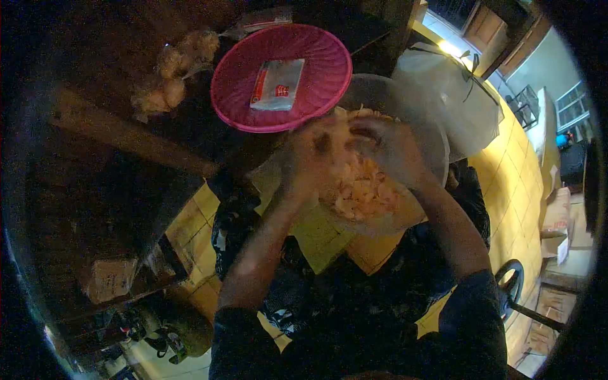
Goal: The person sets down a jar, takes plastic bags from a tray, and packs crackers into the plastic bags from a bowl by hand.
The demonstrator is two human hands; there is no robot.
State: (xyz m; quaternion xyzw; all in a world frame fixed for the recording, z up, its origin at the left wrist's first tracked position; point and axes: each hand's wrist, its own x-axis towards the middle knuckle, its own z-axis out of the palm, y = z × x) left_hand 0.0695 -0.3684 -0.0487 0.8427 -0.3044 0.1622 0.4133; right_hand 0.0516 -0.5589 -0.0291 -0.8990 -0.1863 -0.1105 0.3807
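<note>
A round, see-through tub stands between my knees, with a heap of thin orange-tan chips in it. Both hands are over the upper part of the heap, close together and smeared by motion. My left hand is at the tub's left side, below the pink tray. From the right reaches my right hand, its fingers bent inward towards the chips. Whether either hand grips any chips is too blurred to see. On the pink ribbed tray lies a stack of clear plastic packaging with red print.
A large whitish plastic bag stands behind the tub on the yellow tiled floor. Tied clear bags of pale contents are at upper left, near a wooden beam. A small box sits at lower left.
</note>
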